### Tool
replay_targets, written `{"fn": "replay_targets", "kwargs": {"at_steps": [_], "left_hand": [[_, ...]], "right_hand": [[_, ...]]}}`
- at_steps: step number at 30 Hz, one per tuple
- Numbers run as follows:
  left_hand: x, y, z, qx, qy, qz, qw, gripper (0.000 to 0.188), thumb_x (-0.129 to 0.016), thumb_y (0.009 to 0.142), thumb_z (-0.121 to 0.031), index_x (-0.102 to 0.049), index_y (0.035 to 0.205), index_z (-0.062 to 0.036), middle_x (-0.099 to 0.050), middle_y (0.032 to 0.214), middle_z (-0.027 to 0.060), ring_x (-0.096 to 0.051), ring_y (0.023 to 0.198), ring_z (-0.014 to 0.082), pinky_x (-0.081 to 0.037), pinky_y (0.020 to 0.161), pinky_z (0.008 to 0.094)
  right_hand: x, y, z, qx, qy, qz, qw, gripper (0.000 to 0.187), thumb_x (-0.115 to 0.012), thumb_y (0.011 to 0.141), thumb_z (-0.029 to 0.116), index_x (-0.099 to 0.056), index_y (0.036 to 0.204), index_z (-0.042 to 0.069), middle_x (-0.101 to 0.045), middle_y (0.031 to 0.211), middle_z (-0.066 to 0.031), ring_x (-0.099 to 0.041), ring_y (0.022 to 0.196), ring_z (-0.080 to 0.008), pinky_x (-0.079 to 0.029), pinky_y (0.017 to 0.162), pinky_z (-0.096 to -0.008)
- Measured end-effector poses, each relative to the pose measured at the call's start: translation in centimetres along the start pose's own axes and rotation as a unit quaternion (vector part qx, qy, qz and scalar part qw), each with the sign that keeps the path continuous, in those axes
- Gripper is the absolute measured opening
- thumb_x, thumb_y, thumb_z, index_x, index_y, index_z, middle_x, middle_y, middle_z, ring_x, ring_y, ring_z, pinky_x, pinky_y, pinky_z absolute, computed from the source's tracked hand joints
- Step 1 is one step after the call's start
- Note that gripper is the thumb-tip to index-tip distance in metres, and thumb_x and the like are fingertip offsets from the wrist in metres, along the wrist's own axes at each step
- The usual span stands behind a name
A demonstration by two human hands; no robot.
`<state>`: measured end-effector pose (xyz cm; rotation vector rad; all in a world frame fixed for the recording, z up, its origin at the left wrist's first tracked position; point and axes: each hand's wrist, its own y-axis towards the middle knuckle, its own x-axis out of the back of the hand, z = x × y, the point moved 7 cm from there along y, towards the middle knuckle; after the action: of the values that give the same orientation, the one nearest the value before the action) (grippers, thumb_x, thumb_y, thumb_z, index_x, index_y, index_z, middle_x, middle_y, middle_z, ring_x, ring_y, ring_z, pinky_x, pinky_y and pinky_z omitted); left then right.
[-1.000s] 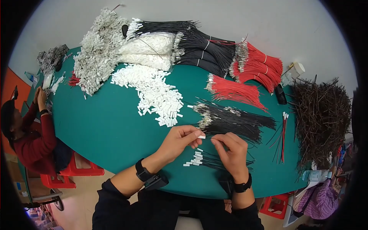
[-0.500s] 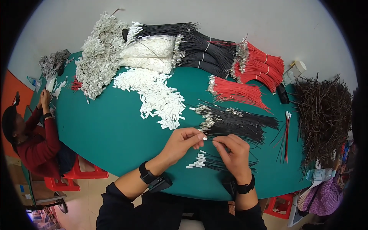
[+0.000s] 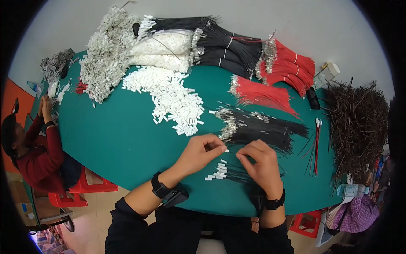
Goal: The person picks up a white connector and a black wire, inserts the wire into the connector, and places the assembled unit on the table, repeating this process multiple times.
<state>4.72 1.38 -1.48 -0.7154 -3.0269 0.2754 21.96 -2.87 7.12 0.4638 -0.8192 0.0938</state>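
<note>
My left hand is closed in a pinch on a small white plastic connector housing, held just over the green table. Facing it, my right hand pinches a thin black wire that leads toward the housing; whether its tip sits inside is too small to tell. Below my hands lies a group of black wires with white housings on their ends. Just beyond are loose black wires with metal terminals. A spread heap of white housings lies to the far left of my hands.
Red wires and tied black bundles lie farther back. Bags of white parts stand beside a tall pale heap. Dark brown wires pile up at right, near a bottle. A co-worker sits at left.
The whole view has shifted slightly, so the table things sit a little higher. My hands keep their pinches close together, the right hand a touch farther right.
</note>
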Motion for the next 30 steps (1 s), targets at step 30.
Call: {"fn": "replay_targets", "kwargs": {"at_steps": [30], "left_hand": [[-1.2, -0.7, -2.0, -0.105, 0.298, 0.082, 0.945, 0.018, -0.078, 0.085, -0.007, -0.073, 0.102, -0.0067, -0.064, 0.092, 0.0074, -0.067, 0.079, 0.0273, -0.055, 0.069, 0.0391]], "right_hand": [[-2.0, -1.2, -2.0, -0.052, -0.025, 0.129, 0.99, 0.011, -0.08, 0.081, 0.007, -0.074, 0.087, 0.002, -0.066, 0.077, -0.01, -0.064, 0.078, -0.0318, -0.052, 0.07, -0.0428]]}}
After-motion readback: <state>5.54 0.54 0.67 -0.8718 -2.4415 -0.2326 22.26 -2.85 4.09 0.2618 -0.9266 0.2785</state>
